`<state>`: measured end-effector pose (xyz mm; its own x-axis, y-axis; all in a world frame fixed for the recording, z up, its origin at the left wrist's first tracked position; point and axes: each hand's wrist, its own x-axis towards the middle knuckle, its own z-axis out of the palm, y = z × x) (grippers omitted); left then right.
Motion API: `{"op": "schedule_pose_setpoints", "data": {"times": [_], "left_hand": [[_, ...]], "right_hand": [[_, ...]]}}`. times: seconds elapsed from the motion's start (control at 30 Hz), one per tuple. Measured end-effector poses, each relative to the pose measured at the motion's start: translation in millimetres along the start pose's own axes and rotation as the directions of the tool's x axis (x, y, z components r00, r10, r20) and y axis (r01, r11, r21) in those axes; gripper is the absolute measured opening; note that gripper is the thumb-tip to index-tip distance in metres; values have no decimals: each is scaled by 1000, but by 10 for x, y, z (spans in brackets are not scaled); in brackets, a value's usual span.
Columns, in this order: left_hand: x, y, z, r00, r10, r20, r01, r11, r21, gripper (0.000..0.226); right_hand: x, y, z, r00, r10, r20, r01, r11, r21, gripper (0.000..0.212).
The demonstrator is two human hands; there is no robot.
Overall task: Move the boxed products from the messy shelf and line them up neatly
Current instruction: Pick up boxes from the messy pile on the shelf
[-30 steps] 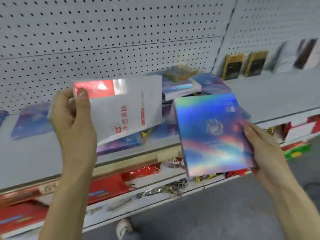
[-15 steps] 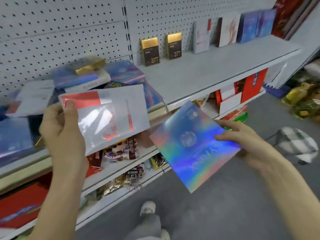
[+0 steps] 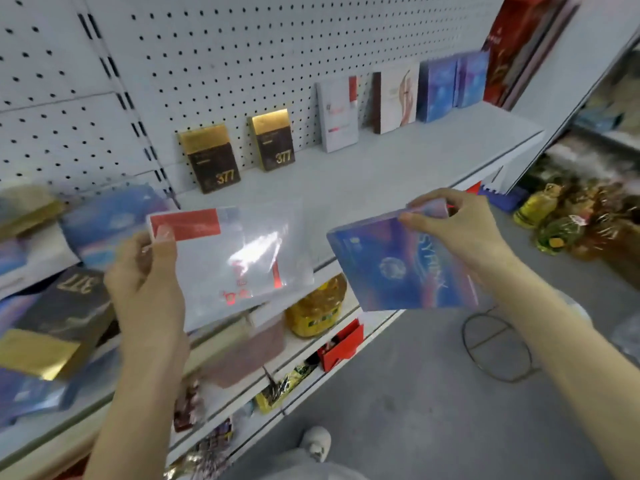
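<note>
Head cam, left to right. The messy pile (image 3: 69, 271) of boxes lying flat is at the far left of the shelf (image 3: 381, 181). My left hand (image 3: 149, 282) grips the white box with the red band (image 3: 235, 251) by its top-left corner, thumb on the red. It's up in the air in front of the shelf edge.

The tidy row stands against the pegboard: two dark 377 boxes (image 3: 209, 157), a matching white box (image 3: 337, 117), then the blue boxes (image 3: 436, 90). My right hand (image 3: 460, 233) pinches the holographic blue box (image 3: 398, 265) at its top edge, also off the shelf.

My plan: place one at a time, each beside its twin, standing upright, back to the pegboard, face out. Both are glossy, so I'd guess slippery.

Compared with half a second ago, my view has swung right. My right hand has moved from the box's side to its top, and that box has come up. The white one has barely changed.
</note>
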<state>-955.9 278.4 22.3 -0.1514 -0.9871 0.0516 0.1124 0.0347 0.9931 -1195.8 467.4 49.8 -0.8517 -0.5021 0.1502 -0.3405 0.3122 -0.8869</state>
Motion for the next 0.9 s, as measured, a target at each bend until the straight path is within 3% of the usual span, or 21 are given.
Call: {"op": "schedule_pose_setpoints", "data": {"times": [0.13, 0.27, 0.43, 0.53, 0.63, 0.73, 0.9], "left_hand": [[256, -21, 682, 995, -96, 32, 94, 994, 47, 17], [323, -89, 1203, 993, -116, 36, 111, 988, 111, 12], [435, -257, 1859, 993, -88, -79, 102, 977, 187, 18], [452, -373, 2336, 980, -86, -178, 116, 979, 168, 21], [425, -449, 2868, 957, -170, -234, 203, 971, 129, 28], [399, -495, 3381, 929, -237, -285, 278, 954, 113, 20], [409, -554, 3859, 904, -250, -346, 316, 937, 151, 21]], "right_hand": [[725, 206, -170, 1000, 13, 23, -14, 1000, 25, 10], [1375, 501, -330, 985, 128, 120, -147, 974, 170, 6], [2334, 895, -518, 955, 114, 274, -154, 980, 129, 7], [2992, 1057, -666, 932, 42, 359, -100, 984, 144, 7], [3661, 1186, -851, 908, -30, 417, -35, 989, 147, 5], [4233, 1306, -1024, 875, -55, 480, 10, 995, 96, 3], [4858, 1257, -970, 784, -206, 585, 247, 969, 11, 8]]}}
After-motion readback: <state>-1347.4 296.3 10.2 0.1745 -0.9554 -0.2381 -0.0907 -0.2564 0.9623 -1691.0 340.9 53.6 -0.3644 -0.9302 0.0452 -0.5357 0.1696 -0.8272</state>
